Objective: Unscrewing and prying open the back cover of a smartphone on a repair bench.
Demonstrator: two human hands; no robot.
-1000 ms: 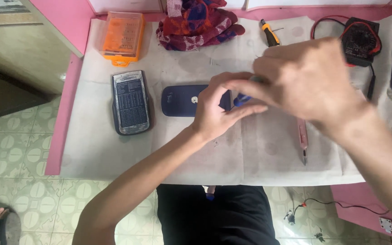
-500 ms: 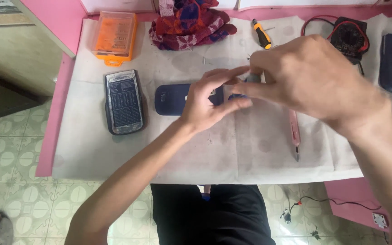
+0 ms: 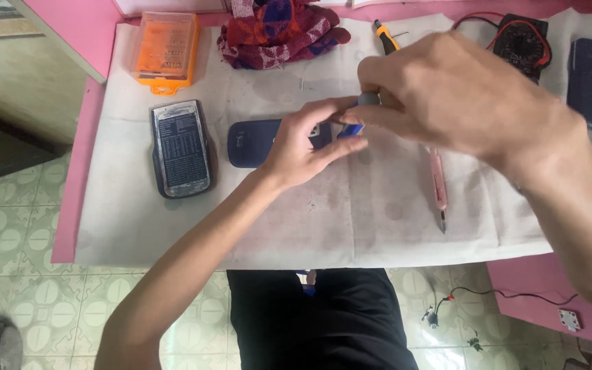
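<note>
Two hands over bench (image 3: 173, 226): left hand (image 3: 306, 144) grip closed on dark blue phone (image 3: 251, 142) lying mid-bench; right hand (image 3: 447, 96) grip pinching blue-handled screwdriver (image 3: 354, 123) at phone's end. Grey phone (image 3: 181, 147) lies to the left of it.

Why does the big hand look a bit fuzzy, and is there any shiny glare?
Head view: the right hand sits close to the camera, slightly soft with blur; the left hand and dark blue phone look sharper; soft daylight, faint shadows; pale glare on the grey phone's screen.
</note>
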